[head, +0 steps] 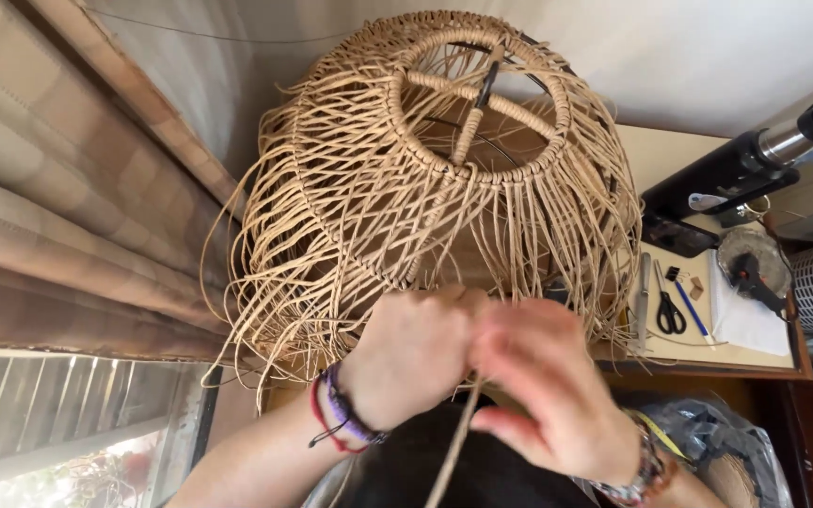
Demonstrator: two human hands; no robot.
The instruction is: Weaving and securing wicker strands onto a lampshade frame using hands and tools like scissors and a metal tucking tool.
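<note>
The left hand [413,353], wearing red and purple wristbands, is closed into a fist around strands at the lower edge of the woven rattan lampshade [435,169]. The right hand [548,386], blurred, is pinched shut on a single rattan strand [454,447] that runs down toward the camera. The lampshade stands just above both hands, loose strands hanging round its frame. Behind, on the worktop [698,353], lie scissors [668,306] and a blue pen [692,310].

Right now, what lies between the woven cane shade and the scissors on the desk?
In the head view, a grey flat metal tool lies on the desk between the woven cane shade and the scissors.
</note>
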